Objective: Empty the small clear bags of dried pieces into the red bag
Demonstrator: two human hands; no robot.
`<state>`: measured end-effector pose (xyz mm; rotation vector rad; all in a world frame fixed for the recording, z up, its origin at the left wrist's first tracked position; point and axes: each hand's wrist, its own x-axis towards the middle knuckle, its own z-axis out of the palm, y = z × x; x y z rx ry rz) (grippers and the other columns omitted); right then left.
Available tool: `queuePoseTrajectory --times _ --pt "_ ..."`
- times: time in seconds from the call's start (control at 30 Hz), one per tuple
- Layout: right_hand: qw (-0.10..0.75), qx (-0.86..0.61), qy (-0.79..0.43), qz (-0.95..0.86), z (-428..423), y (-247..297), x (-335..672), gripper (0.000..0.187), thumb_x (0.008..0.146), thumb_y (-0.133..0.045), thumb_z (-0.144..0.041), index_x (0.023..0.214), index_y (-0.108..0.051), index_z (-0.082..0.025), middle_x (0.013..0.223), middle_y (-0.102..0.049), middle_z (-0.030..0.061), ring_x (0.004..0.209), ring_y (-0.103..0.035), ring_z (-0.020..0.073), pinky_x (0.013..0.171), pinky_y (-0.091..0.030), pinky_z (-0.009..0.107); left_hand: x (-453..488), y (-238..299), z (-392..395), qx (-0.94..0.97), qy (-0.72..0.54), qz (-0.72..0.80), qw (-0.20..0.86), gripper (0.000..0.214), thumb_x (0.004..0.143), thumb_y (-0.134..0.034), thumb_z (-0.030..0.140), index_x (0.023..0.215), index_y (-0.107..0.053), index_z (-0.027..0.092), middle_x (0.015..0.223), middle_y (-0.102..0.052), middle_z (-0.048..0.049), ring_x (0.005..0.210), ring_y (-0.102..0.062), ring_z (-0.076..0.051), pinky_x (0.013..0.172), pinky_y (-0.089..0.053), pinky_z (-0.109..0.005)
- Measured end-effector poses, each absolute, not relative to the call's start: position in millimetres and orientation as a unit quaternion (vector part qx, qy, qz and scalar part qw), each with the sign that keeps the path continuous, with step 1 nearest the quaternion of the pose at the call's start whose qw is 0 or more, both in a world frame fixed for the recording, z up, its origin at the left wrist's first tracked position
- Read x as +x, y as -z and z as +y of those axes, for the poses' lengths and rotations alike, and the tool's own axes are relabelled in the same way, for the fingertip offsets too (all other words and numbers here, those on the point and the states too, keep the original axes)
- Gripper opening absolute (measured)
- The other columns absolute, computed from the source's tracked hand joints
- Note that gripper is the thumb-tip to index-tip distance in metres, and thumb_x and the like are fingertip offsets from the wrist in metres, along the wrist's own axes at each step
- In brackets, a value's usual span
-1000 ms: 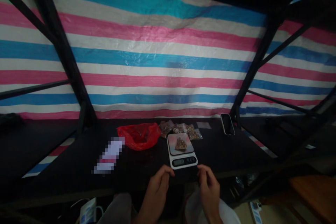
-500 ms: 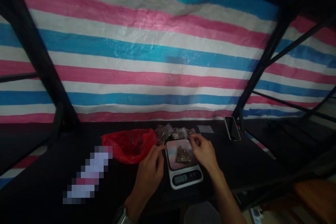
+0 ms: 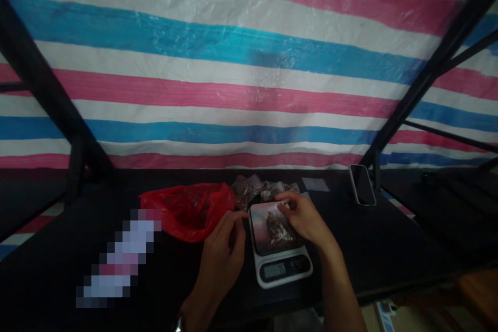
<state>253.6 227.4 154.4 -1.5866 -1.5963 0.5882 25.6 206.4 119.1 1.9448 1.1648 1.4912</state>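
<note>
The small bag [image 3: 277, 227] of brown bits lies on the scale [image 3: 280, 249]; your right hand [image 3: 305, 219] pinches its top edge. Lift it straight up, keeping your loose, empty left hand [image 3: 223, 254] off the plate.

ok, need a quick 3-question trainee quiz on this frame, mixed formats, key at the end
1. True or false: the small clear bag of brown pieces lies on the platform of the white kitchen scale.
2. Which hand has its fingers on that bag? A) left hand B) right hand C) neither
3. Fill in: the crumpled plastic bag left of the scale is coloured ____.

Key
1. True. The bag sits on the platform, above the display.
2. B. The right hand rests over the far right part of the platform with fingertips on the bag; the left hand is beside the scale's left edge, by the red bag.
3. Red.
</note>
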Motion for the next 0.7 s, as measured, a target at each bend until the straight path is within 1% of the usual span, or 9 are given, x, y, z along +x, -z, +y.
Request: queuePoseTrajectory --times 0.07,0.17,0.2,0.27,0.33,0.37,0.5,0.6,0.7 --pt "0.448 -0.570 -0.263 -0.636 221.1 -164.8 245.0 0.021 0.088 -0.069 -0.029 0.106 -0.077 -0.023 0.088 -0.075 0.0017 0.075 -0.066 0.0188 0.070 -0.049 0.030 30.2 -121.8 207.6 0.667 -0.544 0.443 0.249 0.022 0.104 -0.053 0.032 0.114 -0.070 0.024 0.103 -0.075 -0.0039 0.092 -0.071 -0.017 0.084 -0.055 -0.028" --pt "0.524 -0.484 -0.310 -0.628 209.0 -178.9 232.6 0.022 0.085 -0.075 -0.032 0.106 -0.077 -0.024 0.084 -0.072 0.0001 0.071 -0.060 0.0164 0.066 -0.046 0.029 37.6 -128.6 209.7 0.630 -0.550 0.457 0.301 0.034 0.098 -0.062 0.041 0.127 -0.070 0.024 0.118 -0.076 -0.0065 0.099 -0.071 -0.021 0.089 -0.056 -0.033" --pt "0.538 -0.470 -0.320 -0.623 205.8 -181.5 228.7 0.021 0.084 -0.076 -0.031 0.104 -0.077 -0.024 0.083 -0.071 -0.0003 0.070 -0.058 0.0158 0.066 -0.045 0.029 39.7 -130.9 210.5 0.627 -0.550 0.451 0.317 0.034 0.097 -0.063 0.042 0.124 -0.072 0.024 0.117 -0.077 -0.0066 0.099 -0.071 -0.021 0.089 -0.056 -0.034" --pt "0.559 -0.456 -0.333 -0.607 202.1 -182.8 221.8 0.021 0.083 -0.079 -0.029 0.103 -0.077 -0.024 0.081 -0.070 -0.0008 0.068 -0.056 0.0149 0.065 -0.043 0.028 43.0 -134.7 212.2 0.624 -0.557 0.433 0.336 0.027 0.097 -0.062 0.043 0.108 -0.078 0.024 0.107 -0.078 -0.0057 0.098 -0.071 -0.022 0.090 -0.056 -0.034" --pt "0.587 -0.446 -0.345 -0.581 201.7 -180.6 216.5 0.025 0.081 -0.081 -0.029 0.105 -0.076 -0.024 0.081 -0.071 -0.0009 0.067 -0.054 0.0142 0.065 -0.042 0.028 45.1 -137.3 213.9 0.613 -0.573 0.426 0.340 0.026 0.096 -0.061 0.044 0.093 -0.079 0.025 0.099 -0.078 -0.0048 0.097 -0.071 -0.022 0.089 -0.056 -0.033" --pt "0.601 -0.442 -0.351 -0.566 202.2 -179.0 214.5 0.028 0.080 -0.082 -0.030 0.107 -0.075 -0.024 0.082 -0.071 -0.0007 0.067 -0.053 0.0141 0.065 -0.042 0.028 45.8 -138.1 214.7 0.603 -0.582 0.428 0.339 0.026 0.095 -0.062 0.044 0.090 -0.079 0.025 0.096 -0.078 -0.0045 0.095 -0.071 -0.022 0.088 -0.056 -0.033" --pt "0.633 -0.432 -0.371 -0.524 203.2 -174.2 209.9 0.036 0.078 -0.085 -0.034 0.110 -0.071 -0.024 0.081 -0.071 -0.0007 0.067 -0.054 0.0142 0.065 -0.043 0.028 47.8 -139.5 217.7 0.585 -0.595 0.431 0.345 0.026 0.094 -0.063 0.044 0.088 -0.079 0.024 0.090 -0.077 -0.0037 0.088 -0.070 -0.021 0.083 -0.055 -0.031" --pt "0.652 -0.435 -0.356 -0.510 202.8 -172.3 207.2 0.034 0.078 -0.086 -0.033 0.106 -0.069 -0.024 0.076 -0.069 -0.0024 0.065 -0.051 0.0133 0.065 -0.042 0.027 48.5 -140.0 219.3 0.584 -0.593 0.435 0.344 0.026 0.092 -0.065 0.045 0.087 -0.080 0.024 0.090 -0.077 -0.0041 0.087 -0.071 -0.021 0.081 -0.055 -0.030" --pt "0.670 -0.431 -0.332 -0.506 203.4 -170.2 203.2 0.031 0.081 -0.084 -0.033 0.106 -0.067 -0.024 0.078 -0.070 -0.0022 0.067 -0.052 0.0140 0.067 -0.043 0.028 47.8 -141.2 218.9 0.585 -0.593 0.437 0.339 0.025 0.091 -0.066 0.044 0.089 -0.081 0.024 0.092 -0.078 -0.0043 0.088 -0.072 -0.021 0.081 -0.056 -0.030"
